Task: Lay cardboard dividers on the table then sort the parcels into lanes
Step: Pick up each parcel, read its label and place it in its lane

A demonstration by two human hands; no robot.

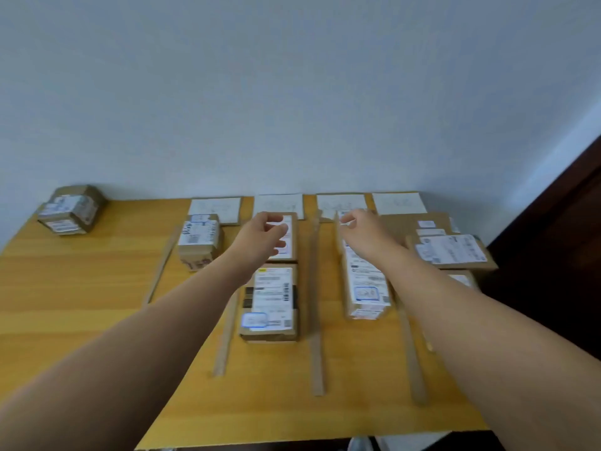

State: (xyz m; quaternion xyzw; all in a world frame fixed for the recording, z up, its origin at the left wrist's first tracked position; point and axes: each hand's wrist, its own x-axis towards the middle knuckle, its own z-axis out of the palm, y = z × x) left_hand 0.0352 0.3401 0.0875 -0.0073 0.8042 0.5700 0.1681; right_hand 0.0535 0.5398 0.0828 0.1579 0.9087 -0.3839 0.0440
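Note:
Several thin cardboard divider strips, such as the middle one (315, 320), lie lengthwise on the wooden table (81, 288) and mark lanes. A small parcel (200, 242) sits in the left lane. Two parcels lie in the second lane, a near one (270, 301) and a far one (290, 252). My left hand (265, 237) hovers over the far one with loosely curled fingers, holding nothing. A long parcel (367, 281) fills the third lane; my right hand (361, 229) hangs above its far end, fingers loose. A flat parcel (452, 252) lies in the right lane.
Two stacked parcels (73, 208) stand at the table's far left corner. White paper sheets (279, 205) lie at the head of each lane against the wall. A dark wooden door (559, 255) borders the table on the right.

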